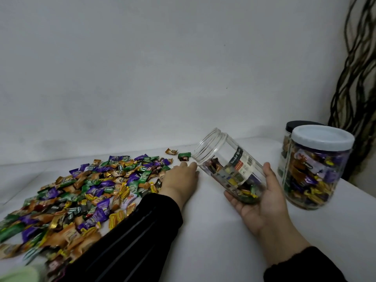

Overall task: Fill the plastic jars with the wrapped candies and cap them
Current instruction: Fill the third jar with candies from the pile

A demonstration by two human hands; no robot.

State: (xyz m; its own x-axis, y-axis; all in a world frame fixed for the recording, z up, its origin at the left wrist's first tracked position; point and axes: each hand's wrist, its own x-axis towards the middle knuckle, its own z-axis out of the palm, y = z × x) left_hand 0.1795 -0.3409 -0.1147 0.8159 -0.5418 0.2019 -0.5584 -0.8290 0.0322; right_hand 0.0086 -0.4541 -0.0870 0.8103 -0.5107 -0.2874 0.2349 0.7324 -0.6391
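**Head view: open jar tilted in the right hand, left hand at the candy pile**

Head camera looks down on a white tabletop (203,231). The right hand (262,202) cradles a clear plastic jar with no lid (227,165) from below, its fingers curled round the base; the fingertips are hidden behind the jar. The jar leans with its threaded mouth toward the left and holds a shallow layer of candies at its lower end; its label is only partly readable. The left hand (181,180) lies palm down on the tabletop, fingers stretched out flat toward the edge of a wide pile of wrapped candies in purple, green, orange and brown (81,192). The near-left part of the pile is blurred and cut off by the frame. To the right stands a full clear jar with a white lid (313,169); behind it a black-lidded jar (295,124) is mostly hidden.
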